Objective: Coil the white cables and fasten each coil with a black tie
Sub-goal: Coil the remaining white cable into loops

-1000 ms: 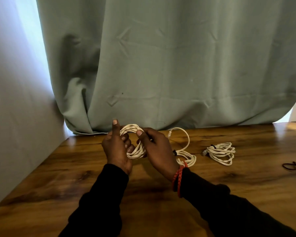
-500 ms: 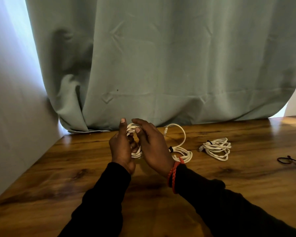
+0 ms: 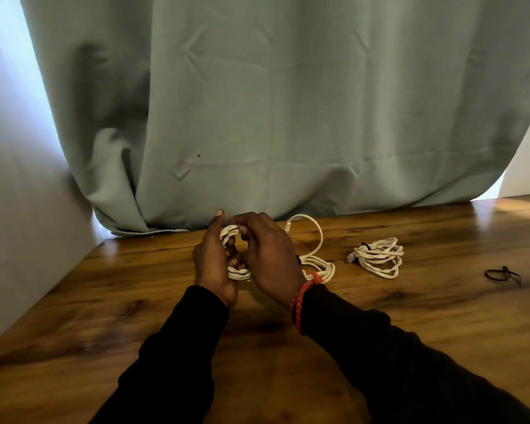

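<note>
Hands closed in since the earlier frames: a second ago the white coil sat open between them, mostly visible; now the right hand point(image 3: 268, 252) has rolled over the top of it and hides most of the loops.

Left hand point(image 3: 213, 261) grips the held coil point(image 3: 228, 235) from the left side, thumb up, fingers curled through the middle of the loops. Right-hand fingers are bent over the upper strands, pinching or working something there. Can't tell whether a tie is in that pinch; it's hidden. Coil is held up just above the tabletop point(image 3: 135, 295), near the back edge by the curtain point(image 3: 288, 102).

Progress, as far as it shows:
- Second coil point(image 3: 317, 266) lies on the tabletop just right of the right hand, a dark band on it near the wrist side, one loose end point(image 3: 311, 231) arcing up with the plug free. Looks tied, tail untidy.
- Third coil point(image 3: 378, 260) further right, flat, a black tie visible on its upper left. Looks done.
- Spare black tie point(image 3: 502, 274) lies well apart at far right, unused.

My read: two bundles fastened, third is wound and at the fastening step. If the held coil has no tie yet, the spare is the obvious one and needs a reach across. No other loose cables in view.
</note>
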